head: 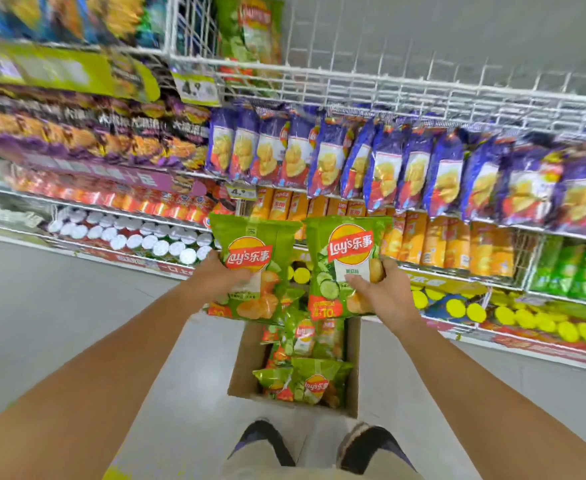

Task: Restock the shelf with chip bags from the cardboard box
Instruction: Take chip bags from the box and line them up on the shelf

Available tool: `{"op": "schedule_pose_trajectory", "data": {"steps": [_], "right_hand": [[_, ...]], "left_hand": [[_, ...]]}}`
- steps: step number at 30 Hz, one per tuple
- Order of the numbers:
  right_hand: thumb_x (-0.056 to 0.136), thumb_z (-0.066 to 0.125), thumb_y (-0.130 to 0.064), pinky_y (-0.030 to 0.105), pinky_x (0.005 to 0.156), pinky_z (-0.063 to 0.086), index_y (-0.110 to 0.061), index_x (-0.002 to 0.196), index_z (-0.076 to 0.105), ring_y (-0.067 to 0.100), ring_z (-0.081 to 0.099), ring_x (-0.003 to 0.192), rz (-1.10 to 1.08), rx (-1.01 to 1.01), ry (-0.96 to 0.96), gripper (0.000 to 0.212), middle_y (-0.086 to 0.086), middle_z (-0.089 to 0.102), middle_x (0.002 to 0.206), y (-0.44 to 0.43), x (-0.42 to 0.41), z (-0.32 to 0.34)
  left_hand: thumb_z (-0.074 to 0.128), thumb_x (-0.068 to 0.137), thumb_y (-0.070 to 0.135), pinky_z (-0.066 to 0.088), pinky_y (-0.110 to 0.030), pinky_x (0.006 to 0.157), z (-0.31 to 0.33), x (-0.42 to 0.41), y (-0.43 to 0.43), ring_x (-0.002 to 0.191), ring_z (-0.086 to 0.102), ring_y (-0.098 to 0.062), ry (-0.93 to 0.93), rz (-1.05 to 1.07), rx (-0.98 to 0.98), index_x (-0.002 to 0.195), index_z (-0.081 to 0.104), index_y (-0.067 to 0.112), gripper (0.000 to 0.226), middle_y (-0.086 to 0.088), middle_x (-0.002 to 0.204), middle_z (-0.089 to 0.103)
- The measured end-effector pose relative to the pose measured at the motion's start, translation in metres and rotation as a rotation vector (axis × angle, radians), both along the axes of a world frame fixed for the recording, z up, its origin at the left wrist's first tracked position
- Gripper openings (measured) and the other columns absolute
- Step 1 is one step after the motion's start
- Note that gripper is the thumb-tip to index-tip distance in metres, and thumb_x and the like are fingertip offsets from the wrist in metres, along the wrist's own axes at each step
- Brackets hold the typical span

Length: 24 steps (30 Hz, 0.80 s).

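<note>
**Head View: Two Chip Bags Held Above the Box**

Head view. My left hand (pixel 223 276) gripped a green chip bag (pixel 254 268) at its left edge; the fingers were curled around the bag, the thumb pressed on its front face just below the logo. My right hand (pixel 381 289) gripped a second green chip bag (pixel 342 265) at its lower right; the fingers were wrapped behind it and the thumb pinched the front panel. Both bags stood upright, side by side, nearly touching, in front of the wire shelf (pixel 423 98).

The cardboard box (pixel 246 362) sat open on the floor (pixel 77 306), directly below my hands and just ahead of my shoes (pixel 319 445). More green bags (pixel 307 379) lay loose inside it.

On the shelf, a row of blue chip bags (pixel 388 171) filled the tier above my hands. Orange bags (pixel 447 244) stood on the tier below that. One green bag (pixel 255 32) rested on the upper tier, which was otherwise blurred.
</note>
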State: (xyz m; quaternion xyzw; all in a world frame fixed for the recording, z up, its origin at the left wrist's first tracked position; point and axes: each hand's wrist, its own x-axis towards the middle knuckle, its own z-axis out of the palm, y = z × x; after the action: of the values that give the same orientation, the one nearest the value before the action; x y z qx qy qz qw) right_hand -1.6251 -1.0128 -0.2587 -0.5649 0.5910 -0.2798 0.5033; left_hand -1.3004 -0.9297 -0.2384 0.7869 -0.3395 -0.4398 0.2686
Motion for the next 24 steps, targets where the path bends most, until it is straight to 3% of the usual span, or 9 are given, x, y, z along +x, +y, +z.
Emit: {"op": "schedule_pose_trajectory", "data": {"steps": [3, 6, 9, 11, 14, 18, 20, 22, 24], "right_hand": [[0.084, 0.084, -0.017, 0.005, 0.053, 0.044, -0.016, 0.109, 0.059, -0.011, 0.064, 0.069, 0.003, -0.074, -0.012, 0.035, -0.014, 0.066, 0.089, 0.004, 0.006, 0.045], [0.080, 0.087, -0.029, 0.017, 0.063, 0.055, -0.018, 0.112, 0.064, 0.012, 0.071, 0.087, -0.023, -0.156, -0.026, 0.041, -0.006, 0.073, 0.097, 0.002, 0.012, 0.080], [0.077, 0.087, -0.037, 0.040, 0.074, 0.062, -0.027, 0.106, 0.067, 0.020, 0.073, 0.090, -0.058, -0.222, -0.037, 0.037, -0.004, 0.075, 0.099, -0.008, 0.019, 0.118], [0.081, 0.086, -0.032, 0.032, 0.071, 0.058, -0.031, 0.103, 0.065, 0.019, 0.072, 0.090, -0.067, -0.266, -0.047, 0.031, -0.006, 0.075, 0.098, -0.014, 0.024, 0.147], [0.084, 0.083, -0.025, 0.015, 0.060, 0.049, -0.032, 0.097, 0.063, 0.008, 0.068, 0.083, -0.099, -0.346, -0.057, 0.025, -0.012, 0.071, 0.092, -0.029, 0.031, 0.183], [0.082, 0.085, -0.024, 0.027, 0.067, 0.057, -0.025, 0.101, 0.067, 0.011, 0.072, 0.082, -0.172, -0.402, -0.090, 0.026, -0.005, 0.075, 0.094, -0.052, 0.042, 0.214], [0.081, 0.085, -0.024, 0.020, 0.062, 0.056, -0.027, 0.095, 0.066, -0.001, 0.069, 0.073, -0.192, -0.428, -0.093, 0.024, -0.009, 0.073, 0.088, -0.063, 0.045, 0.228], [0.082, 0.085, -0.023, 0.013, 0.058, 0.050, -0.028, 0.093, 0.065, -0.005, 0.067, 0.071, -0.197, -0.460, -0.085, 0.023, -0.012, 0.071, 0.086, -0.078, 0.047, 0.243], [0.081, 0.085, -0.027, 0.023, 0.065, 0.053, -0.028, 0.090, 0.065, 0.005, 0.069, 0.078, -0.207, -0.490, -0.062, 0.022, -0.011, 0.071, 0.087, -0.097, 0.048, 0.259]], "left_hand": [[0.083, 0.079, 0.026, 0.052, -0.029, 0.061, 0.043, 0.002, -0.006, 0.090, 0.067, -0.018, -0.023, -0.046, -0.095, 0.109, 0.061, 0.026, 0.037, 0.005, 0.095, 0.070], [0.080, 0.084, 0.008, 0.058, -0.025, 0.067, 0.087, 0.006, -0.012, 0.078, 0.069, 0.003, -0.007, -0.104, -0.180, 0.104, 0.062, 0.023, 0.031, 0.017, 0.082, 0.072], [0.084, 0.081, 0.028, 0.057, -0.033, 0.081, 0.124, 0.022, -0.023, 0.095, 0.068, -0.006, 0.013, -0.162, -0.210, 0.123, 0.059, 0.020, 0.049, 0.009, 0.105, 0.072], [0.086, 0.076, 0.041, 0.053, -0.029, 0.079, 0.150, 0.033, -0.034, 0.103, 0.066, -0.010, 0.010, -0.182, -0.246, 0.129, 0.056, 0.024, 0.063, 0.009, 0.115, 0.069], [0.085, 0.074, 0.049, 0.052, -0.025, 0.074, 0.187, 0.041, -0.054, 0.097, 0.065, -0.008, -0.034, -0.215, -0.296, 0.123, 0.061, 0.027, 0.059, 0.010, 0.112, 0.070], [0.084, 0.066, 0.064, 0.059, -0.043, 0.085, 0.224, 0.048, -0.082, 0.097, 0.071, -0.017, -0.056, -0.227, -0.369, 0.111, 0.070, 0.032, 0.057, 0.009, 0.103, 0.076], [0.083, 0.066, 0.065, 0.057, -0.040, 0.088, 0.238, 0.048, -0.094, 0.099, 0.070, -0.015, -0.053, -0.245, -0.393, 0.112, 0.070, 0.033, 0.058, 0.011, 0.104, 0.076], [0.082, 0.066, 0.067, 0.056, -0.034, 0.079, 0.254, 0.045, -0.108, 0.093, 0.069, -0.012, -0.066, -0.242, -0.417, 0.113, 0.069, 0.031, 0.061, 0.010, 0.103, 0.075], [0.081, 0.069, 0.065, 0.050, -0.028, 0.066, 0.271, 0.042, -0.126, 0.083, 0.066, -0.012, -0.066, -0.217, -0.451, 0.113, 0.068, 0.029, 0.058, 0.011, 0.093, 0.073]]}}
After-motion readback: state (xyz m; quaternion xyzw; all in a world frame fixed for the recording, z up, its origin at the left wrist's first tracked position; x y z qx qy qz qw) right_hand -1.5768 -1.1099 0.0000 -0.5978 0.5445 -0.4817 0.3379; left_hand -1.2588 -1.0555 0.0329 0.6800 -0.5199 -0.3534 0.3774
